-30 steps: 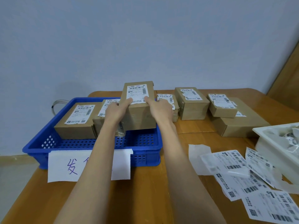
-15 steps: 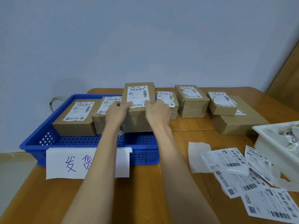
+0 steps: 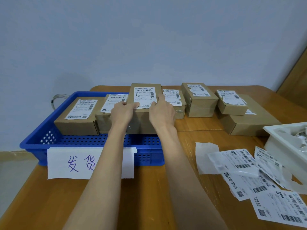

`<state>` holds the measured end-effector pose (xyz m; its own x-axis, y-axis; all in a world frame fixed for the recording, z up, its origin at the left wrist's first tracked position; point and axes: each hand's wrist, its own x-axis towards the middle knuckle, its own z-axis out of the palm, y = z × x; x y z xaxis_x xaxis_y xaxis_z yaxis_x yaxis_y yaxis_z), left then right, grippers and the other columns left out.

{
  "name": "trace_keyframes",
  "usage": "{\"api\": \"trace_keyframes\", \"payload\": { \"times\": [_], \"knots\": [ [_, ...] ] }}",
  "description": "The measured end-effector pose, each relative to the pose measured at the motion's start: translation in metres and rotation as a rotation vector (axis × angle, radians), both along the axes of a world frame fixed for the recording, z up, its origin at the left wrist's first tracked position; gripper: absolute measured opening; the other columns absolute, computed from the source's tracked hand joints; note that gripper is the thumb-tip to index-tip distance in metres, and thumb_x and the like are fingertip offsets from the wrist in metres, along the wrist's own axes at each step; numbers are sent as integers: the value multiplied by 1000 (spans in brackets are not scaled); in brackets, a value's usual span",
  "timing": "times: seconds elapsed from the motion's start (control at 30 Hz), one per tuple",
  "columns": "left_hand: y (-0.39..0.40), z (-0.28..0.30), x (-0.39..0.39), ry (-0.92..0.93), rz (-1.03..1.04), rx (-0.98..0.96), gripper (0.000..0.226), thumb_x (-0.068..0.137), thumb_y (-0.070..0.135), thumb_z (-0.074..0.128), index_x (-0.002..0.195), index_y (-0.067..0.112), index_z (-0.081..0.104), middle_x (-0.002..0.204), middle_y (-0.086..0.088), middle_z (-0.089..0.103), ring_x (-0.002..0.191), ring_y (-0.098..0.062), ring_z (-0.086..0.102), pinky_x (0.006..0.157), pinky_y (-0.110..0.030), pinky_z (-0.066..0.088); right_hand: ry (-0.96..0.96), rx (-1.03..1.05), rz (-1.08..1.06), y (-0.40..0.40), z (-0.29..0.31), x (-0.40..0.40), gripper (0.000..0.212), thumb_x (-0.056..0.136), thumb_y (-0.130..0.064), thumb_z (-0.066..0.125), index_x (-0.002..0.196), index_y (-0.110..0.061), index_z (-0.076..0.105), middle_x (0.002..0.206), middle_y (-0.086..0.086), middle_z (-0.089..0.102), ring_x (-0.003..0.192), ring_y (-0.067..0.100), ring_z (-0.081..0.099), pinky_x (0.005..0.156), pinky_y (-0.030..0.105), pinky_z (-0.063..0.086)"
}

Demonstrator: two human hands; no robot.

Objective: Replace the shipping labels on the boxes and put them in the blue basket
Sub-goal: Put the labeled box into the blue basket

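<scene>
Cardboard boxes (image 3: 199,100) beside blue basket (image 3: 49,130)

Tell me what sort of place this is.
Probably a small parcel-shipping workstation: labelled cardboard boxes on a wooden table, loose shipping labels, and a blue basket with a handwritten sign.
</scene>
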<state>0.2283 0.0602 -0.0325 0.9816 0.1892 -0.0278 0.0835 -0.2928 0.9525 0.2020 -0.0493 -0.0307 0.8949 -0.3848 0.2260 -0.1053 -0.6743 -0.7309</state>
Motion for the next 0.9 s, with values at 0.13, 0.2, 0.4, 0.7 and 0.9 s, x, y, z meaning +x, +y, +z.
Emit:
{"api": "trace_keyframes", "payload": {
  "times": [0.13,0.2,0.4,0.7,0.9],
  "knots": [
    [-3,1,4,-9,-5,165,40,91,38,58,119,9,61,117,-7,60,103,-26,52,85,-34,42,43,9,14,0,3,2,41,104,-24,35,144,-15,39,128,15,57,117,34,50,83,37,39],
    [-7,3,5,-3,-9,300,47,94,43,52,123,8,59,126,-11,58,114,-31,50,88,-35,37,56,13,12,-1,3,3,41,104,-25,33,142,-13,42,130,15,56,119,34,48,84,36,38],
    [-4,7,9,30,65,586,67,86,59,56,135,15,42,147,-21,25,136,-39,21,110,-46,23,92,34,-5,-4,4,-1,42,105,-28,34,144,-16,41,137,17,48,126,35,37,93,37,36],
    [-1,-8,10,35,30,611,55,88,52,59,125,14,47,136,-17,44,129,-36,33,106,-44,26,150,-59,-13,-3,1,-2,40,102,-22,43,141,-15,44,137,17,33,117,34,43,99,37,39],
    [-8,-5,8,-5,-14,624,60,92,41,56,144,25,30,140,-16,41,129,-36,37,104,-45,29,213,-111,7,-4,6,0,41,101,-21,44,141,-16,43,136,18,35,117,36,44,98,36,37]
  ]
}}
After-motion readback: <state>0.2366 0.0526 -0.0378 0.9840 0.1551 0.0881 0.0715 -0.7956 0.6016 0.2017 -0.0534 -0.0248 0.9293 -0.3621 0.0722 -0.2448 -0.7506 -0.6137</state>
